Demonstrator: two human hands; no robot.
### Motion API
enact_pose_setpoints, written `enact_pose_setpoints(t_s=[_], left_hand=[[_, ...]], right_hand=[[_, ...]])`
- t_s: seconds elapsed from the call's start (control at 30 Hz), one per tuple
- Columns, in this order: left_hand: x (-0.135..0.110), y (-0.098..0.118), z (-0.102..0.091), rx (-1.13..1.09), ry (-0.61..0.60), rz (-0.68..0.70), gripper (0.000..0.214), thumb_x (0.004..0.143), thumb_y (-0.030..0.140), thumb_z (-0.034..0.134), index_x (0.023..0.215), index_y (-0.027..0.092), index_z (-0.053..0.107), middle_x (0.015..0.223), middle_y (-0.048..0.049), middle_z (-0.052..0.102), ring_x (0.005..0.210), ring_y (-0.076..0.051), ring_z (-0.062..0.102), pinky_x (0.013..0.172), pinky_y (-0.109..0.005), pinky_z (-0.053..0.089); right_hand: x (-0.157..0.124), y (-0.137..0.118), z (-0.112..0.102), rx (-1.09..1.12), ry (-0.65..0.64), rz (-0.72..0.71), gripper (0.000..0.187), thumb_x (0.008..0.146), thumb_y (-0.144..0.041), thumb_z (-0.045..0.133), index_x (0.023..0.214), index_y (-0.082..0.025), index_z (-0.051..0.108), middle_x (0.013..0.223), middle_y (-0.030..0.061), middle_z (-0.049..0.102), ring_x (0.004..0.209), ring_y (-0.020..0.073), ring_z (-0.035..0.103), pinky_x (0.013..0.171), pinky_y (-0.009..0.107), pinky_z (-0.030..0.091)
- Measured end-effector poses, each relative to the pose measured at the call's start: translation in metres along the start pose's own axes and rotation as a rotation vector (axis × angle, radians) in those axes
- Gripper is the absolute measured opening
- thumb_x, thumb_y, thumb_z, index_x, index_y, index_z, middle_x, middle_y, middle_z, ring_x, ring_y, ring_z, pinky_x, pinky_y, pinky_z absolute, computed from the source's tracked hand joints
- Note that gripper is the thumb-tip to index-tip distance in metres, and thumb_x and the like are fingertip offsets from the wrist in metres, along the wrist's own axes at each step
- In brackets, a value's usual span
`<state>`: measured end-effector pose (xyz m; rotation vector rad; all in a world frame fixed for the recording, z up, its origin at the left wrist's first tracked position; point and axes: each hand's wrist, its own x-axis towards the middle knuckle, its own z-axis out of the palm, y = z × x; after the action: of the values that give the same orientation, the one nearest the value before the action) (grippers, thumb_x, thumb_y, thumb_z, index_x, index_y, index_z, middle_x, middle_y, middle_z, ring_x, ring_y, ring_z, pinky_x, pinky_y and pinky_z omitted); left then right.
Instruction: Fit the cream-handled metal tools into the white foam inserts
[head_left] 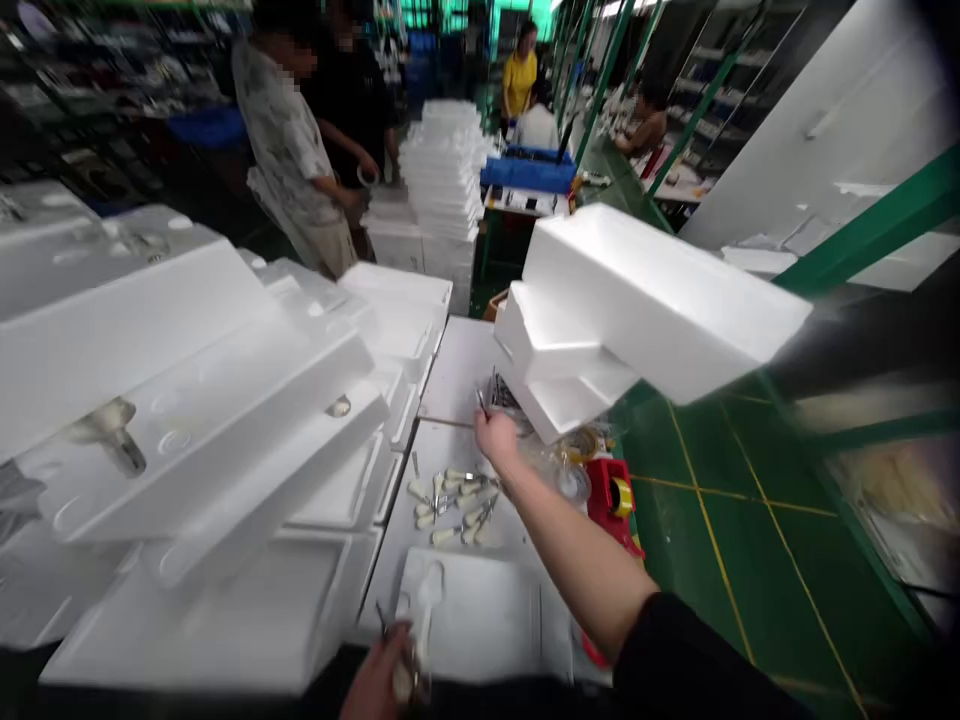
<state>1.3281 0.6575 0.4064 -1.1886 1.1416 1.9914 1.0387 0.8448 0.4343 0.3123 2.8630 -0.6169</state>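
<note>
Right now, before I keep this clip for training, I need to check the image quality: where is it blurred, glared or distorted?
In the head view, the green rail at the right smears with motion blur, the left hand at the bottom edge looks soft, the white foam trays glare almost featureless, and the wide lens bends the frame's edges, with dark corners at the right.

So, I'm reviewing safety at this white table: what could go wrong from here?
The tilted white foam trays overhanging the table could slide onto the right hand. The loose cream-handled metal tools might get scattered. The left hand's cream-handled tool could slip onto the white foam tray below.
</note>
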Motion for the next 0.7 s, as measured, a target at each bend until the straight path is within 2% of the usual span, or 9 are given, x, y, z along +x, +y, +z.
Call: enact_pose_setpoints(t_s=[0.07,0.13,0.2,0.27,0.37,0.47,0.53,0.6,0.7], left_hand=[[-0.007,-0.009,-0.001,-0.083,0.010,0.047,0.042,0.062,0.043,0.085,0.097,0.027,0.069,0.087,-0.0029,0.069,0.083,-0.025,0.071,0.067,-0.034,0.060],[-0.011,-0.013,-0.005,-0.157,-0.017,0.084,0.045,0.066,0.040,0.085,0.103,0.021,0.068,0.086,-0.0014,0.066,0.074,-0.018,0.066,0.063,-0.028,0.056],[-0.012,-0.013,-0.010,-0.176,-0.063,0.094,0.046,0.070,0.039,0.084,0.106,0.017,0.067,0.084,0.0000,0.063,0.070,-0.014,0.061,0.061,-0.026,0.053],[-0.013,-0.011,-0.015,-0.140,-0.107,0.084,0.048,0.072,0.039,0.083,0.110,0.017,0.065,0.082,0.0007,0.061,0.069,-0.013,0.058,0.061,-0.025,0.051],[-0.016,-0.006,-0.018,-0.089,-0.181,0.089,0.049,0.075,0.040,0.081,0.114,0.017,0.064,0.083,0.0005,0.060,0.071,-0.012,0.057,0.064,-0.025,0.050],[-0.026,0.004,-0.014,-0.031,-0.264,0.141,0.045,0.080,0.041,0.078,0.115,0.018,0.064,0.085,0.0000,0.059,0.073,-0.012,0.056,0.068,-0.025,0.049],[-0.035,0.013,-0.010,0.026,-0.323,0.193,0.042,0.083,0.042,0.075,0.116,0.018,0.064,0.086,-0.0003,0.058,0.075,-0.012,0.054,0.068,-0.025,0.049],[-0.046,0.024,-0.004,0.057,-0.373,0.243,0.040,0.085,0.042,0.074,0.117,0.019,0.065,0.087,-0.0008,0.058,0.078,-0.013,0.054,0.069,-0.026,0.049],[-0.060,0.038,0.009,0.015,-0.421,0.286,0.036,0.086,0.038,0.073,0.116,0.020,0.065,0.091,-0.0021,0.060,0.084,-0.014,0.058,0.074,-0.026,0.050]], right_hand=[[-0.061,0.027,0.013,0.015,-0.063,-0.104,0.047,0.101,-0.049,0.037,0.089,-0.019,0.071,0.098,0.0112,0.070,0.098,0.0233,0.065,0.087,0.030,0.046],[-0.114,0.063,0.021,-0.017,-0.147,-0.192,0.043,0.100,-0.047,0.042,0.079,-0.020,0.069,0.090,0.0079,0.068,0.091,0.0207,0.064,0.084,0.028,0.046],[-0.145,0.099,0.024,-0.088,-0.229,-0.227,0.037,0.099,-0.039,0.045,0.079,-0.019,0.069,0.091,0.0084,0.066,0.090,0.0201,0.062,0.084,0.028,0.046],[-0.148,0.126,0.024,-0.157,-0.289,-0.197,0.032,0.098,-0.032,0.046,0.083,-0.017,0.071,0.098,0.0110,0.067,0.096,0.0214,0.062,0.088,0.029,0.045],[-0.123,0.144,0.023,-0.197,-0.361,-0.132,0.022,0.093,-0.024,0.054,0.087,-0.015,0.073,0.102,0.0135,0.069,0.100,0.0238,0.063,0.091,0.030,0.044],[-0.106,0.138,0.021,-0.206,-0.424,-0.060,0.013,0.083,-0.017,0.063,0.089,-0.014,0.075,0.101,0.0143,0.072,0.097,0.0265,0.066,0.088,0.032,0.047],[-0.117,0.123,0.013,-0.202,-0.405,-0.028,0.021,0.084,-0.018,0.062,0.101,-0.013,0.073,0.112,0.0167,0.070,0.103,0.0285,0.065,0.091,0.035,0.047],[-0.150,0.100,-0.001,-0.109,-0.335,-0.056,0.030,0.092,-0.026,0.056,0.117,-0.014,0.067,0.124,0.0158,0.066,0.109,0.0259,0.064,0.093,0.035,0.048],[-0.227,0.056,-0.025,0.324,-0.310,-0.264,0.037,0.097,-0.038,0.051,0.129,-0.021,0.056,0.119,0.0086,0.067,0.099,0.0190,0.066,0.086,0.031,0.052]])
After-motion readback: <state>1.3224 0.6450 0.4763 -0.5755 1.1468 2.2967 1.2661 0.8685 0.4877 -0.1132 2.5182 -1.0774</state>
